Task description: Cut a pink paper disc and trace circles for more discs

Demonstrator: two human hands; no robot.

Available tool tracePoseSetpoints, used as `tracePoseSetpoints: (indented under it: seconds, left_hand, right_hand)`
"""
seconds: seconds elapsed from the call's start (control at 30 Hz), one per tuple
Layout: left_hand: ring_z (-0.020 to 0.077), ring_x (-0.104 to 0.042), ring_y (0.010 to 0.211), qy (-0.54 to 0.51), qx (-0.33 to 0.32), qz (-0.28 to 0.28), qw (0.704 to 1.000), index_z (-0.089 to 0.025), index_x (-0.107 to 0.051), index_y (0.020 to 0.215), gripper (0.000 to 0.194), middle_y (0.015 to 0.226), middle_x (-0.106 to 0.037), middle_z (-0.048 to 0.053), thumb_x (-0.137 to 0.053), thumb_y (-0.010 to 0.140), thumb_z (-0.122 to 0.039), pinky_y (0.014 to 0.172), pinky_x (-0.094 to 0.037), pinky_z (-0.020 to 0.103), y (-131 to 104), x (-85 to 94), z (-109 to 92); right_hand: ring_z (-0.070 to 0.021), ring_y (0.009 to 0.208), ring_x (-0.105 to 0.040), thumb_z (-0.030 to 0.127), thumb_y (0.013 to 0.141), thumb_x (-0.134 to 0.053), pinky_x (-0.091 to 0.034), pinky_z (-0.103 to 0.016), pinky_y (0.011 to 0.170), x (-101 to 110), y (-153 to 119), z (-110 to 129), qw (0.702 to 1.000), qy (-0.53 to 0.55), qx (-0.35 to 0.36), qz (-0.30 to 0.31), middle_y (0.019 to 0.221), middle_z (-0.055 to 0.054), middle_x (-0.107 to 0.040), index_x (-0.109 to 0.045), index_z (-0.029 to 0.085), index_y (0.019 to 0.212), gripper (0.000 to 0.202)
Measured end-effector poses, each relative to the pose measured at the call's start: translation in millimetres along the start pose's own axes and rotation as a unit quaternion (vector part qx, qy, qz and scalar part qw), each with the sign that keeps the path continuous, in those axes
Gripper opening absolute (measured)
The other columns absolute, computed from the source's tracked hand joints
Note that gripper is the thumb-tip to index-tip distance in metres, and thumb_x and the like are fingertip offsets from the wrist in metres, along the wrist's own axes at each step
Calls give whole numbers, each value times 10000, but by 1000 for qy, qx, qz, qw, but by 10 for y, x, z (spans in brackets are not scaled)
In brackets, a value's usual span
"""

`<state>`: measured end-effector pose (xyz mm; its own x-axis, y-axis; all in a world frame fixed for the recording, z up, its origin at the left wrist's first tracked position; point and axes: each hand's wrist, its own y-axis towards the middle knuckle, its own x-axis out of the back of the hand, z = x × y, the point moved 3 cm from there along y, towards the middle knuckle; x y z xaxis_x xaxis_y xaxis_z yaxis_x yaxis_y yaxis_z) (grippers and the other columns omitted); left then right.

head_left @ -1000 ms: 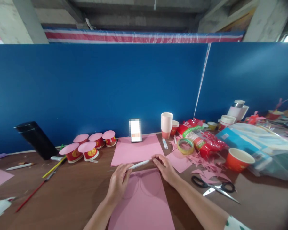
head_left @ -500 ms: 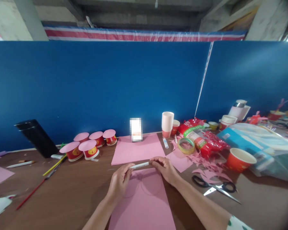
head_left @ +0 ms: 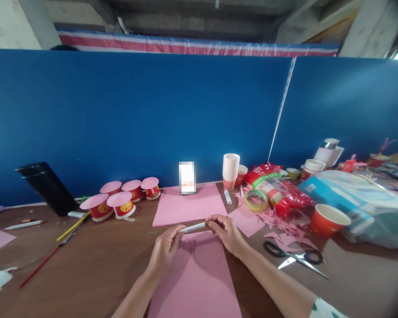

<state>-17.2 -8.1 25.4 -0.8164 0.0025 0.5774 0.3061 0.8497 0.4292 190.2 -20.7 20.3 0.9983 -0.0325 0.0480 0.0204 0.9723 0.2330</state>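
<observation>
Both my hands hold a white pen-like stick [head_left: 193, 228] between them, above the far edge of a pink paper sheet [head_left: 195, 287]. The fingers of my left hand [head_left: 167, 245] are closed round its left end. At the other end, my right hand [head_left: 226, 233] pinches it with thumb and fingers. Two round outlines are drawn side by side on the sheet beneath. Beyond my hands lies a stack of pink paper [head_left: 189, 207]. To the right of my right hand rest black-handled scissors [head_left: 296, 258], with their blades apart.
Red paper cups with pink discs [head_left: 121, 205] stand at the back left, near a black bottle [head_left: 48, 187]. On the right are a tape roll [head_left: 256, 201], pink scraps [head_left: 288, 227], a red packet [head_left: 278, 190], an orange cup [head_left: 329, 219] and a plastic bag [head_left: 378, 212]. A blue partition [head_left: 152, 110] rises behind.
The view has shifted slightly, so the table items sit a little farther left and higher. My hands keep the same grip on the white stick.
</observation>
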Motion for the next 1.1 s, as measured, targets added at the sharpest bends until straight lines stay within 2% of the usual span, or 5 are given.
tracePoseSetpoints:
  seconds: [0.33, 0.6, 0.73, 0.9, 1.1]
  left_hand:
    - [164, -616, 715, -3, 24, -27, 999, -182, -618, 999, 329, 836, -674, 52, -411, 852, -390, 675, -494, 258, 53, 23, 119]
    - [184, -629, 850, -7, -6, 18, 1000, -220, -549, 1142, 345, 1031, -651, 78, -456, 841, -362, 776, -503, 309, 14, -70, 157]
    - [177, -626, 828, 19, 20, -24, 999, -212, -419, 1268, 474, 912, -656, 50, -485, 826, -368, 769, -509, 322, 26, -13, 164]
    - [175, -632, 778, 49, 43, -56, 996, -199, -521, 1151, 380, 886, -654, 59, -478, 824, -388, 678, -519, 291, 38, 14, 201]
    - [185, -636, 783, 63, 49, -82, 993, -185, -567, 1091, 348, 920, -657, 85, -447, 834, -386, 638, -525, 286, 45, 50, 199]
  right_hand:
    - [-131, 644, -529, 336, 808, -563, -418, -236, 579, 32, 17, -29, 997, -62, 43, -21, 734, 1, -595, -465, 187, 1229, 457]
    - [-125, 580, -544, 327, 793, -566, -410, -220, 535, -20, 27, -32, 997, -71, 36, 22, 668, -4, -634, -672, 186, 884, 198]
    - [-131, 537, -536, 359, 763, -584, -413, -222, 495, 234, 127, -16, 987, -106, 41, -114, 616, -12, -626, -686, 166, 828, 228]
    - [-204, 743, -590, 388, 818, -453, -466, -306, 649, 809, 233, -44, 942, -142, 33, -303, 873, -97, -658, -623, 143, 1022, 361]
    - [-242, 829, -604, 358, 754, -507, -465, -352, 731, 1027, 264, -98, 927, -200, 15, -316, 957, -119, -659, -597, 120, 1105, 434]
